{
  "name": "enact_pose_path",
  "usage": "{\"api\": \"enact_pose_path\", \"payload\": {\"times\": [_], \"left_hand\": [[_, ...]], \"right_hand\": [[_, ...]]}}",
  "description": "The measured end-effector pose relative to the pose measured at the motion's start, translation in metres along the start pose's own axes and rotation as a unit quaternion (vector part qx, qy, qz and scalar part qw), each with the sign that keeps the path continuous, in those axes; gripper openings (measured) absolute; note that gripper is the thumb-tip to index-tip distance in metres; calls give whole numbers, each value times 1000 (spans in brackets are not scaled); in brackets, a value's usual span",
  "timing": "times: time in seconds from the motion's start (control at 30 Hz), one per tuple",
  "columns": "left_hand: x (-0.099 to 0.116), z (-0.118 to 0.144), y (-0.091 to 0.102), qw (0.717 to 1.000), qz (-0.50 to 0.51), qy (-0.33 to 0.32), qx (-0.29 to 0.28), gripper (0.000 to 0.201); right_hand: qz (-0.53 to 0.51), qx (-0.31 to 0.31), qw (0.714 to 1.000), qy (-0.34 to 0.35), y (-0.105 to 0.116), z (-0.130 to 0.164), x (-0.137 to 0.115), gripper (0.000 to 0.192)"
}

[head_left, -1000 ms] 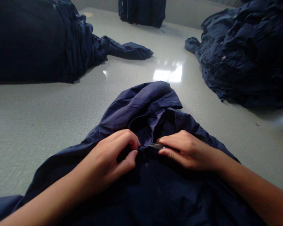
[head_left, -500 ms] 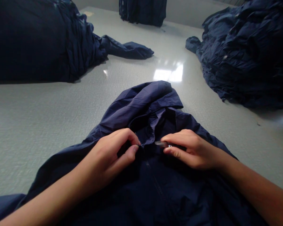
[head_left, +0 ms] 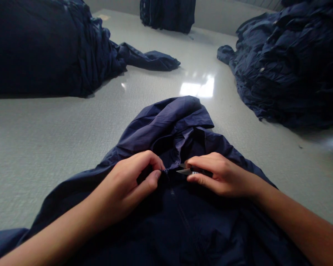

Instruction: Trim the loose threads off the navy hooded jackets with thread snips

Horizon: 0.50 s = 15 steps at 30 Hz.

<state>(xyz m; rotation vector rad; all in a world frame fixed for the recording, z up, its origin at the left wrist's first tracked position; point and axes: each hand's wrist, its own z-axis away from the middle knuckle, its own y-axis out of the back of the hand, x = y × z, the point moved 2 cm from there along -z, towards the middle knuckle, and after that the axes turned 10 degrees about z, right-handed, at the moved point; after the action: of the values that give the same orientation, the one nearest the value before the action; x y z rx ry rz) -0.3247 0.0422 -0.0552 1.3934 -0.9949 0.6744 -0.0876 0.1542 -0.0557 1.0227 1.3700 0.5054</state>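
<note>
Navy jacket on table; left hand pinches collar; right hand grips small blade, probably snips.

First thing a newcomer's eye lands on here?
Both hands at centre: the left hand pinches the navy jacket at its collar, and the right hand holds small metal snips there. Dark garment piles sit left and right on the pale table.

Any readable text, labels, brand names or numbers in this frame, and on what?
None can be read. The navy jacket, pinched at the collar by the left hand, shows no print. The small metal tool in the right hand bears no legible mark. A pale patch on the far table is too blurred to read.
</note>
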Motion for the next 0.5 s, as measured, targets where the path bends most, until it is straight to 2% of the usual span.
{"api": "enact_pose_path", "payload": {"times": [0.5], "left_hand": [[-2, -1, 0, 1000, 3, 4, -9, 18]], "right_hand": [[-13, -4, 1000, 12, -3, -7, 0, 20]]}}
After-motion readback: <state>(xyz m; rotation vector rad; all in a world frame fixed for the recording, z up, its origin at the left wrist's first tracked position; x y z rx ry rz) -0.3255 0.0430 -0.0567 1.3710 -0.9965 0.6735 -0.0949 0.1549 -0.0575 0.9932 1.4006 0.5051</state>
